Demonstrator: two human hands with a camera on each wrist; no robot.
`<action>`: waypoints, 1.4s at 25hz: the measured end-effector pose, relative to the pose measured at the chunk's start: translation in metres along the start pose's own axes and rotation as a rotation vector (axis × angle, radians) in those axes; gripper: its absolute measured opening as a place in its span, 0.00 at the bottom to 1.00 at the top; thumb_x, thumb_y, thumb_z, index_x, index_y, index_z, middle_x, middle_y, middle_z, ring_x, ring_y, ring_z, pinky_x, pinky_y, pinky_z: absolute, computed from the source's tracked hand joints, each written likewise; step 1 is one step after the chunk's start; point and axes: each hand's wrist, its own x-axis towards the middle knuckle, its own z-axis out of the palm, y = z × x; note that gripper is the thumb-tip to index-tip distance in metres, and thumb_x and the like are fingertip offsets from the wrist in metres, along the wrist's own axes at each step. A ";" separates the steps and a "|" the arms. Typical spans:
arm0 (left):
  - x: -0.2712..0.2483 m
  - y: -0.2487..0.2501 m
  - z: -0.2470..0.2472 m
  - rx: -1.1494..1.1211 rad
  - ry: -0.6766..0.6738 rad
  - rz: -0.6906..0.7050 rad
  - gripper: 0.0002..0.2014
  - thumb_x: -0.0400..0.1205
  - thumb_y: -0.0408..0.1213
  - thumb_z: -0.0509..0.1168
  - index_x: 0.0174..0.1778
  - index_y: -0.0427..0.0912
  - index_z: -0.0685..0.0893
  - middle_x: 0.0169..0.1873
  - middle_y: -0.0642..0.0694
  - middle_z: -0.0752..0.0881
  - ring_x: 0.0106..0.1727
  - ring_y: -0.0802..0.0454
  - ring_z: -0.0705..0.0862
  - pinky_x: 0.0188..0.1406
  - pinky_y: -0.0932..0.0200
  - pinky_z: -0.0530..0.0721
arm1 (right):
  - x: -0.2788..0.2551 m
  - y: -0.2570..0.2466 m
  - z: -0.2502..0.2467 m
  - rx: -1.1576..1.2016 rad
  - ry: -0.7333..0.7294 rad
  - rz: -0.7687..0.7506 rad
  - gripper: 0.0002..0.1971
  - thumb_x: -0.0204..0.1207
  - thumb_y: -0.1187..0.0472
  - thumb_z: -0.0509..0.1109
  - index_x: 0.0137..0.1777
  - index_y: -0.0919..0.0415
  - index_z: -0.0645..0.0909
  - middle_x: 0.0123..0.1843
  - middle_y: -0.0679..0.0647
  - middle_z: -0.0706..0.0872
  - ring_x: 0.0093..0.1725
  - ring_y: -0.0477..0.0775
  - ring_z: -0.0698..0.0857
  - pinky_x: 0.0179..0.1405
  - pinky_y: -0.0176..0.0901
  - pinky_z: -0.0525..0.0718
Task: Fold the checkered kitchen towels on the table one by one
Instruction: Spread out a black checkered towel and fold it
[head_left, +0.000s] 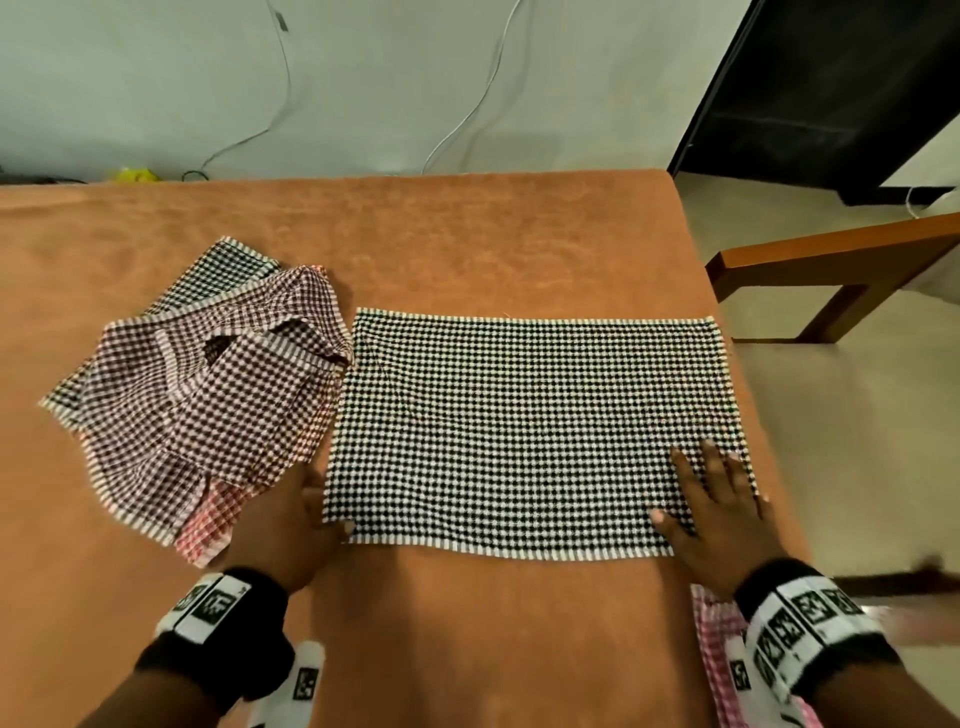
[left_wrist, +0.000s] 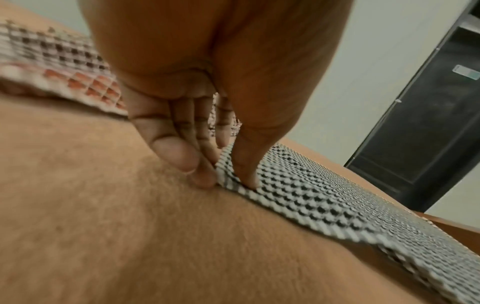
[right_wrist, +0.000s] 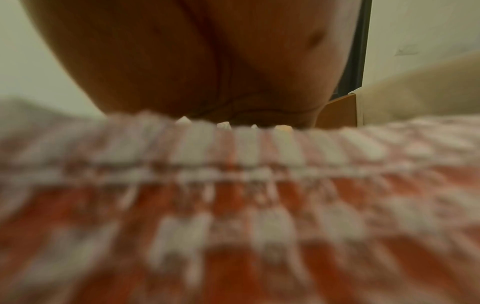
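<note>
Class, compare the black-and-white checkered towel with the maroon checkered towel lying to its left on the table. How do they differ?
1. The black-and-white towel lies spread flat as a neat rectangle; the maroon towel is crumpled and creased.
2. The black-and-white towel lies on the orange table cover; the maroon towel rests on other towels.
3. The left hand pinches the black-and-white towel's corner and the right hand presses it; neither grips the maroon one.
Both are checkered.

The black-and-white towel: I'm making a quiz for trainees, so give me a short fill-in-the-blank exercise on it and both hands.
1. The black-and-white towel lies ____ on the table.
2. The left hand pinches the towel's near-left ____.
3. The right hand rests with ____ fingers on the towel.
4. The heap of unfolded towels lies to its ____.

Missing words: flat; corner; spread; left
</note>
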 end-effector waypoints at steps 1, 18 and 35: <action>-0.001 -0.002 0.005 -0.072 0.011 -0.012 0.27 0.66 0.40 0.83 0.56 0.46 0.78 0.37 0.47 0.87 0.45 0.41 0.86 0.43 0.51 0.81 | -0.001 0.002 0.003 0.002 0.014 -0.002 0.43 0.72 0.27 0.42 0.84 0.40 0.34 0.86 0.50 0.30 0.85 0.58 0.34 0.82 0.68 0.46; 0.028 0.113 0.057 0.477 -0.215 0.672 0.50 0.69 0.79 0.40 0.86 0.60 0.41 0.87 0.44 0.40 0.88 0.40 0.40 0.83 0.29 0.47 | 0.017 -0.111 -0.011 -0.068 -0.021 -0.224 0.39 0.76 0.25 0.45 0.82 0.34 0.32 0.85 0.47 0.25 0.83 0.60 0.28 0.77 0.75 0.38; 0.037 -0.010 0.041 0.545 -0.100 0.437 0.54 0.65 0.84 0.28 0.86 0.59 0.41 0.85 0.49 0.34 0.87 0.37 0.36 0.81 0.35 0.37 | 0.026 0.000 -0.015 0.067 -0.007 0.037 0.41 0.77 0.28 0.52 0.83 0.36 0.34 0.86 0.48 0.30 0.85 0.58 0.33 0.81 0.70 0.42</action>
